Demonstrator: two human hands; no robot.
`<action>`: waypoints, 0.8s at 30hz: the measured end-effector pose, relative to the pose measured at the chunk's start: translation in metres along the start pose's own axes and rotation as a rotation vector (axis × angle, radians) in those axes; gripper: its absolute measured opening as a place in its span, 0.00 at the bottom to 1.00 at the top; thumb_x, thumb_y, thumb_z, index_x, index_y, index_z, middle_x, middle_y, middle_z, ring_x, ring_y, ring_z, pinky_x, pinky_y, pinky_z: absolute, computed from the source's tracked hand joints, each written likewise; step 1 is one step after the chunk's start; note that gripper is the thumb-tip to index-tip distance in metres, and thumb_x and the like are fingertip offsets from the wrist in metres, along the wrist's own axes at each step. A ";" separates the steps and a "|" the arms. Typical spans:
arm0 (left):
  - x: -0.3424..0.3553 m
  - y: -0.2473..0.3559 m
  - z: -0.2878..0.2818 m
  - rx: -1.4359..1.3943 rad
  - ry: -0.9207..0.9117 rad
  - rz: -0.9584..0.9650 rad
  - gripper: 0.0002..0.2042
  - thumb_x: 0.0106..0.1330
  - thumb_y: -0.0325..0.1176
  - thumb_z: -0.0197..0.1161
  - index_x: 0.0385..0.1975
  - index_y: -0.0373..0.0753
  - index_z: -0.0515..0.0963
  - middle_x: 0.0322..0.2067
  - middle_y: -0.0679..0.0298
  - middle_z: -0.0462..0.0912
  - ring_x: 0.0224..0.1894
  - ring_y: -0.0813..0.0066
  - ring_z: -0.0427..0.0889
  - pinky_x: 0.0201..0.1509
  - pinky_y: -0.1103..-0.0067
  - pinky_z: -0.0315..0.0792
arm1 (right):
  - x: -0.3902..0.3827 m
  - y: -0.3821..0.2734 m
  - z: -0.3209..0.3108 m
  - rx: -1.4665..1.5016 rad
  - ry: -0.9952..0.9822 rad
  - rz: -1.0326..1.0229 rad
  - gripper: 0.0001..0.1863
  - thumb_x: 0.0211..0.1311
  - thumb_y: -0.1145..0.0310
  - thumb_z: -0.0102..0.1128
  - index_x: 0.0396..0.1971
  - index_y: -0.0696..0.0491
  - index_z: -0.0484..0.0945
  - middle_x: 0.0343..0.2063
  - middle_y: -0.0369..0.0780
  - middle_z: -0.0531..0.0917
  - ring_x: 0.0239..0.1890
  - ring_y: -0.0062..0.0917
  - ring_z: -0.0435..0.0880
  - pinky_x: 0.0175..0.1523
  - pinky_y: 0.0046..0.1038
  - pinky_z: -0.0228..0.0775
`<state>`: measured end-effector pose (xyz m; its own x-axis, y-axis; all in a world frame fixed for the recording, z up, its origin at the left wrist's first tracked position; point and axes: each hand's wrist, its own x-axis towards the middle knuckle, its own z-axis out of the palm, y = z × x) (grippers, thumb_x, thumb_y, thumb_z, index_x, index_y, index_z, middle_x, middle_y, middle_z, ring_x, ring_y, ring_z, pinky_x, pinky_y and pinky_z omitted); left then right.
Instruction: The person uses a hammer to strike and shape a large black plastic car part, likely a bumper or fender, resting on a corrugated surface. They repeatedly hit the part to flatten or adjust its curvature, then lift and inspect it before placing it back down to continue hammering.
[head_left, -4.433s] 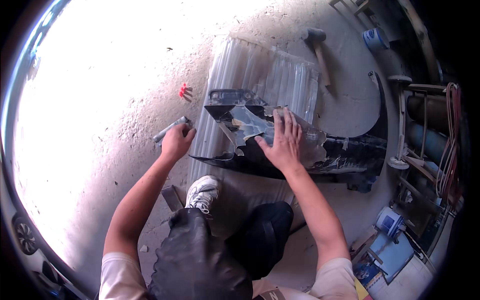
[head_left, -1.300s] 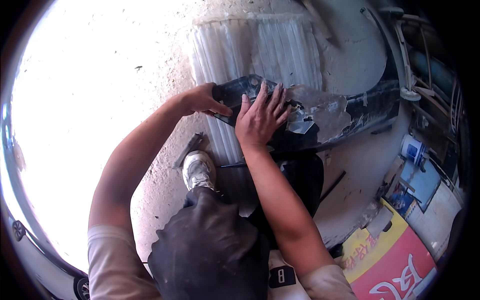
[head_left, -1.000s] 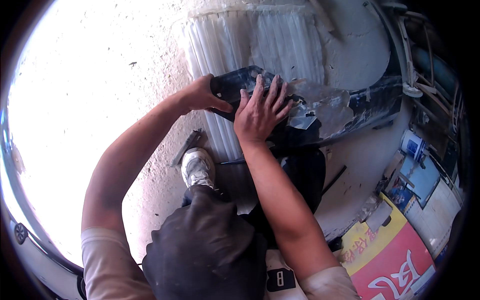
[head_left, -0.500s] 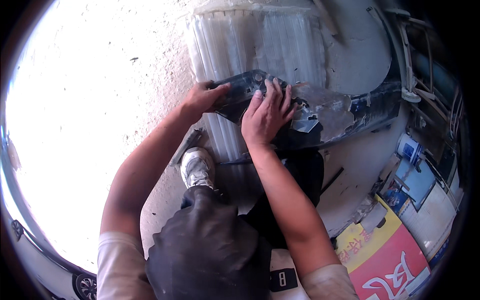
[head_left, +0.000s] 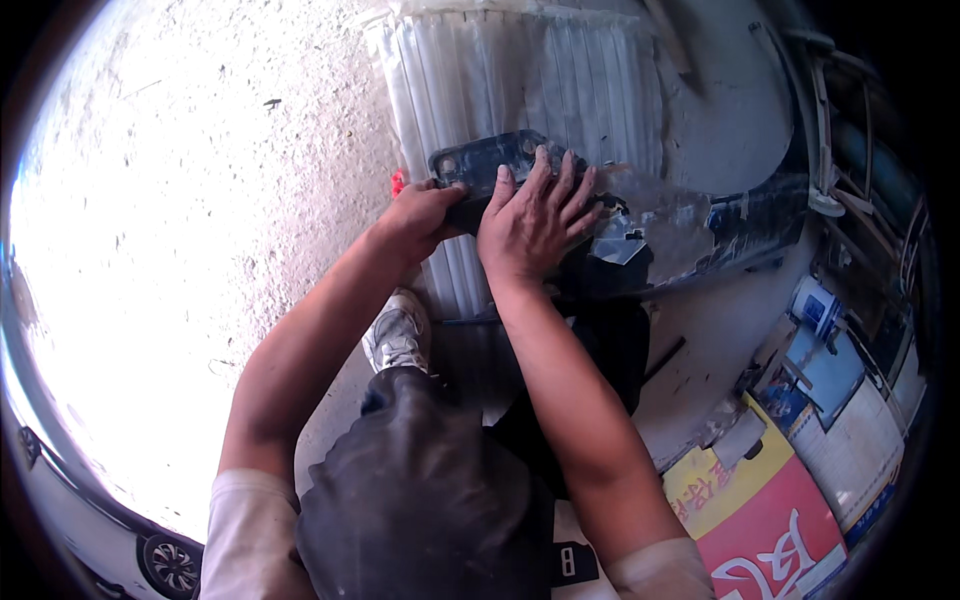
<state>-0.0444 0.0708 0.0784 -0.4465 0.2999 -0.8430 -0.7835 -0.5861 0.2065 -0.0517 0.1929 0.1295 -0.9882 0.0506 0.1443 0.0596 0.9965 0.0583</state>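
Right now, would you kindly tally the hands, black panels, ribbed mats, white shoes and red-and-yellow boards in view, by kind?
Hands: 2, the left hand and the right hand
Black panel: 1
Ribbed mat: 1
White shoe: 1
Red-and-yellow board: 1
Total: 6

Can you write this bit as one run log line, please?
left hand: gripping end of long black scuffed panel | right hand: spread on it | beneath: translucent ribbed plastic sheet
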 end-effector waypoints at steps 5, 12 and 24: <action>-0.011 0.004 0.008 0.081 0.007 0.098 0.11 0.73 0.32 0.55 0.48 0.31 0.73 0.42 0.58 0.81 0.42 0.70 0.83 0.46 0.73 0.81 | 0.000 0.000 0.003 -0.001 0.006 -0.017 0.25 0.65 0.50 0.55 0.58 0.47 0.72 0.63 0.45 0.68 0.71 0.52 0.55 0.69 0.62 0.40; -0.014 -0.005 0.008 0.095 0.000 0.210 0.12 0.74 0.32 0.54 0.49 0.31 0.73 0.42 0.58 0.82 0.42 0.72 0.84 0.47 0.73 0.81 | -0.003 0.002 0.007 0.013 0.001 -0.024 0.27 0.65 0.48 0.55 0.59 0.46 0.71 0.65 0.45 0.67 0.71 0.55 0.52 0.69 0.65 0.36; -0.016 -0.009 0.011 0.072 0.003 0.272 0.12 0.74 0.32 0.53 0.49 0.31 0.73 0.42 0.59 0.82 0.41 0.72 0.84 0.48 0.73 0.81 | -0.004 0.002 0.006 0.022 0.007 -0.037 0.26 0.64 0.48 0.55 0.58 0.46 0.72 0.64 0.44 0.67 0.71 0.56 0.52 0.69 0.65 0.36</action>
<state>-0.0350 0.0797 0.0957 -0.6434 0.1361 -0.7534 -0.6638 -0.5895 0.4603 -0.0484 0.1956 0.1235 -0.9887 0.0128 0.1496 0.0193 0.9989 0.0419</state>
